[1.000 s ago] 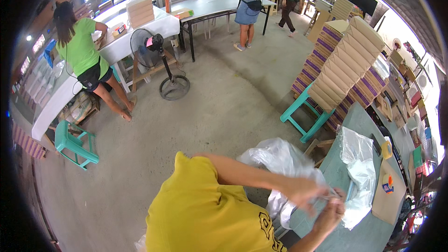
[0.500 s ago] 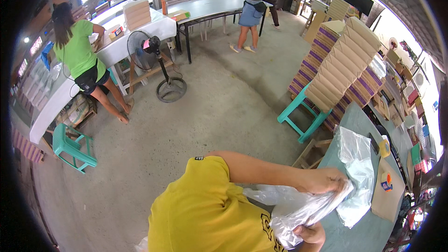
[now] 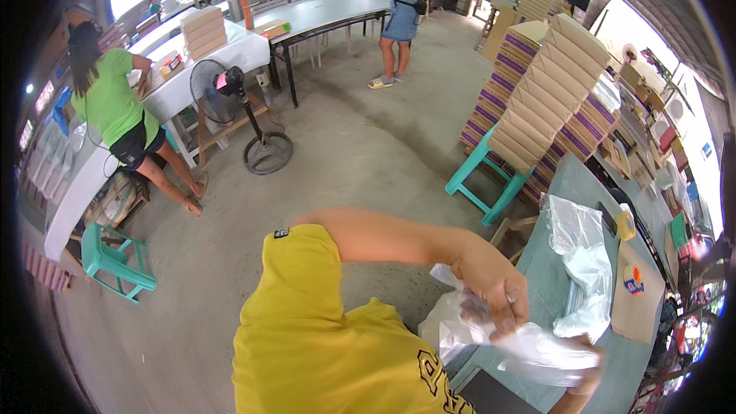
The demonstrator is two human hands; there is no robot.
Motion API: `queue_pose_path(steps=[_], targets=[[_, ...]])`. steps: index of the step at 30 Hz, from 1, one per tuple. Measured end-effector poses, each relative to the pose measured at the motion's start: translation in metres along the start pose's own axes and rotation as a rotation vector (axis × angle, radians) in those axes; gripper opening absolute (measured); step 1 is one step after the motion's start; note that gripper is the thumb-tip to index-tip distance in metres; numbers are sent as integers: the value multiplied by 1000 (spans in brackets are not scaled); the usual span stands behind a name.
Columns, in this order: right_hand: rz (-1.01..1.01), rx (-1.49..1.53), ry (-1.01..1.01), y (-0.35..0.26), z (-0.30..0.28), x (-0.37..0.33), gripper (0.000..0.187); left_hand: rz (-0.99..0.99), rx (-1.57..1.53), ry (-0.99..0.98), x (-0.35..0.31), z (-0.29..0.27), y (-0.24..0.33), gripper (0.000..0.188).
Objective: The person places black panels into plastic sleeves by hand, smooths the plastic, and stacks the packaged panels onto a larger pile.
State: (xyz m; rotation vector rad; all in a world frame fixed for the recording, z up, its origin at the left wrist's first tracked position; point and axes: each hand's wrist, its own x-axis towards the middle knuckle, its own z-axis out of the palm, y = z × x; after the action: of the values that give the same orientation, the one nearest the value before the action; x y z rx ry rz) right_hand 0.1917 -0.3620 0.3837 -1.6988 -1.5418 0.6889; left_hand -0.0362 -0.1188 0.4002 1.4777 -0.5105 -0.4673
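A thin clear plastic bag [image 3: 540, 349] is stretched between my two hands over the table's near end. My left hand [image 3: 494, 291] reaches across with bent fingers, closed on the bag's upper part. My right hand [image 3: 586, 372], lower and farther right, is closed round the other end; it is blurred and its fingertips are partly hidden by plastic. More of the crumpled film hangs below my left wrist. Just beyond lie other clear plastic bags [image 3: 586, 261] on the grey-green table [image 3: 560, 184].
A cardboard sheet [image 3: 640, 314] bears a tape roll [image 3: 633, 279]; another yellowish roll [image 3: 625, 225] sits beyond. Ahead, folded cardboard boxes [image 3: 548, 96] tower on a green stool [image 3: 491, 176]. A pedestal fan [image 3: 257, 126], another stool [image 3: 115, 261] and two people stand farther off.
My left hand has moved left and slightly up along the bag. My right hand has swung right, drawing the film out between them. The view has turned slightly.
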Motion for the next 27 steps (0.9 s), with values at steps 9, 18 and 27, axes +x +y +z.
queue_pose_path(steps=[9,18,27], targets=[[371,-885,-502,-50,55,-15,34,354,235,84,3,-19,30,15],[-43,-519,-671,-98,21,-8,20,-51,1699,494,1,-29,-3,10],[361,-1313,-308,-1,11,-1,17,-199,1534,378,12,-5,-27,6]])
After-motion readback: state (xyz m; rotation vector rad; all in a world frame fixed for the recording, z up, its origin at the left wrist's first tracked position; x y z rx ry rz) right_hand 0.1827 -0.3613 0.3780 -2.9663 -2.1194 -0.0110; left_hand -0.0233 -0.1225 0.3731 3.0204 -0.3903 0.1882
